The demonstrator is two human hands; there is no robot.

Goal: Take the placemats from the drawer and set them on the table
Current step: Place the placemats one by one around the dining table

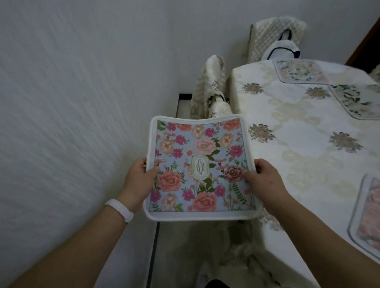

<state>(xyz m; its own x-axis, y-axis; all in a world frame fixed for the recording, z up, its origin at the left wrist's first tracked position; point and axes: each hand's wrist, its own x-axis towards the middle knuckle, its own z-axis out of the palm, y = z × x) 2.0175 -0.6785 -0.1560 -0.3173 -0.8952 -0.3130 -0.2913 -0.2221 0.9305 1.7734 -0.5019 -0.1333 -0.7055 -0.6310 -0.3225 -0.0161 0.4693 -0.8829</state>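
Placemat [200,168] with pink flowers hangs just left of the table [294,104]. I see my left hand [138,174] and right hand [267,179] pinching its two sides, thumbs on top.

Placemat held left of the table, three more on it

The held placemat [200,168] hangs between the wall [78,97] on the left and the table [292,147] on the right. The left hand [140,174] grips its left edge and the right hand [265,178] its right edge. On the table, the far placemat [301,71] and second placemat [363,101] lie just beside each other, with the third placemat [371,217] nearer. One chair [210,86] stands behind the held placemat, and another chair [276,37] stands at the table's far end.
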